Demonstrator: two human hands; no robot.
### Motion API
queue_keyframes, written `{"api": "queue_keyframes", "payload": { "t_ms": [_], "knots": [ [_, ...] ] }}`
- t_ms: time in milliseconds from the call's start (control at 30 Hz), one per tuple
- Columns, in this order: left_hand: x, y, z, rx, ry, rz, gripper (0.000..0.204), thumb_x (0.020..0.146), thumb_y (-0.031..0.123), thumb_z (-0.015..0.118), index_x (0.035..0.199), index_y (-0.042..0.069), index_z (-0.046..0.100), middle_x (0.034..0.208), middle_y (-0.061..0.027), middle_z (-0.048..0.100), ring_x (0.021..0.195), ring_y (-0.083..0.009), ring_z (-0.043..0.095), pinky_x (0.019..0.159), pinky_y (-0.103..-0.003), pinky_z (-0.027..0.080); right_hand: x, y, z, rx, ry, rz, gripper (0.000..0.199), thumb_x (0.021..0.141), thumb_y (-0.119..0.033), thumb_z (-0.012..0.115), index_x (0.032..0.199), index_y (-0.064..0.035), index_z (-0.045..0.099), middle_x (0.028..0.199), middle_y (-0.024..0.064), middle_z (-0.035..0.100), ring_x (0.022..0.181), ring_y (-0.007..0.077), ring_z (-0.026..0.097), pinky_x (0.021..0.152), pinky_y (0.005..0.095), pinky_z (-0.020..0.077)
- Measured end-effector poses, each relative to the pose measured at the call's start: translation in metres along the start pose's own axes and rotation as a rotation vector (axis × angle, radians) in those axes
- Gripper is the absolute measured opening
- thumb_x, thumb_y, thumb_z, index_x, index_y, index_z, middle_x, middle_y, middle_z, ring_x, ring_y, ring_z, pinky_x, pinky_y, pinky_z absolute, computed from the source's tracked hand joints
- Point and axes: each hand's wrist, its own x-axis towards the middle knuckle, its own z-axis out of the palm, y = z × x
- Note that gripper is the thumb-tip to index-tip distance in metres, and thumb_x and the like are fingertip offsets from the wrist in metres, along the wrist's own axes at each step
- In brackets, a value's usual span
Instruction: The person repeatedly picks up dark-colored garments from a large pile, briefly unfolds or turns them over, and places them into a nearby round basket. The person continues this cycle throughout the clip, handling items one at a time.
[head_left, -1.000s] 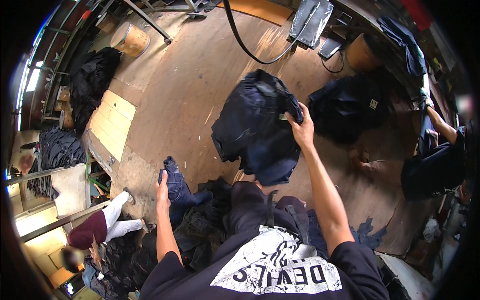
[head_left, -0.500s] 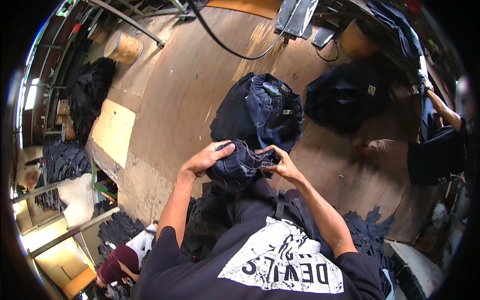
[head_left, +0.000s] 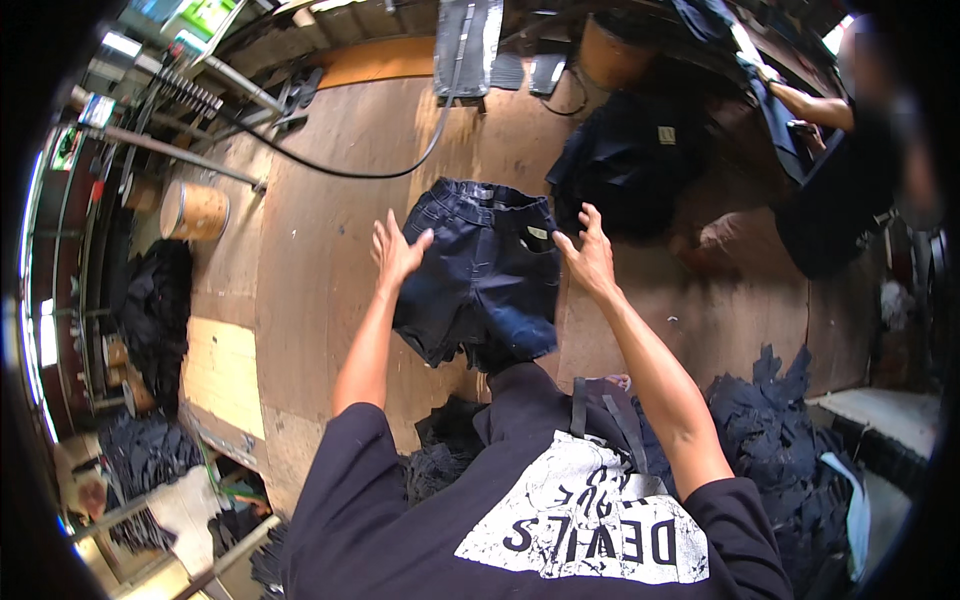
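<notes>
A pair of dark navy denim shorts [head_left: 482,270] lies spread out in front of me, waistband at the far end and legs toward me. A small pale label shows on its right side. At its left edge my left hand [head_left: 400,252] is open, fingers spread and thumb close to the cloth. My right hand [head_left: 588,256] is open by the right edge, its thumb near the label. Neither hand grips anything. Whether another garment lies beneath the shorts is hidden.
A dark garment pile [head_left: 640,160] lies to the far right, near a co-worker's arm [head_left: 815,105]. Dark cloth scraps [head_left: 765,435] are heaped at my right. A black cable [head_left: 350,174] hangs across the far side. Wooden boards [head_left: 330,230] surround the shorts; a round drum [head_left: 195,210] stands left.
My hands have let go of the bunched dark cloth with loose threads and moved apart and away from me. The shorts now lie flat between them. The view has shifted.
</notes>
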Motion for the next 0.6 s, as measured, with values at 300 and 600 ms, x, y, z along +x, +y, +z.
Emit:
{"api": "queue_keyframes", "payload": {
  "t_ms": [300, 600],
  "knots": [
    [-0.185, 0.041, 0.136, -0.221, -0.418, 0.815, 0.056, 0.086, 0.016, 0.081, 0.138, 0.009, 0.063, 0.160, -0.0270, 0.043, 0.144, -0.0447, 0.046, 0.121, -0.049, 0.037, -0.259, 0.217, -0.256, -0.336, -0.204, 0.877, 0.052, 0.090, -0.030, 0.081, 0.134, -0.0077, 0.066, 0.127, 0.0179, 0.074, 0.124, 0.0352, 0.067, 0.106, 0.0463, 0.0518],
    [-0.180, 0.263, 0.244, 0.281, -1.223, 1.165, 0.057, 0.088, 0.029, 0.082, 0.137, 0.006, 0.064, 0.128, -0.0213, 0.072, 0.108, -0.0365, 0.074, 0.091, -0.044, 0.059, -0.518, 0.210, -0.413, -0.090, 0.922, 1.066, 0.037, 0.090, -0.023, 0.083, 0.122, -0.0081, 0.074, 0.110, 0.0108, 0.080, 0.106, 0.0241, 0.075, 0.095, 0.0393, 0.0570]
  ]
}}
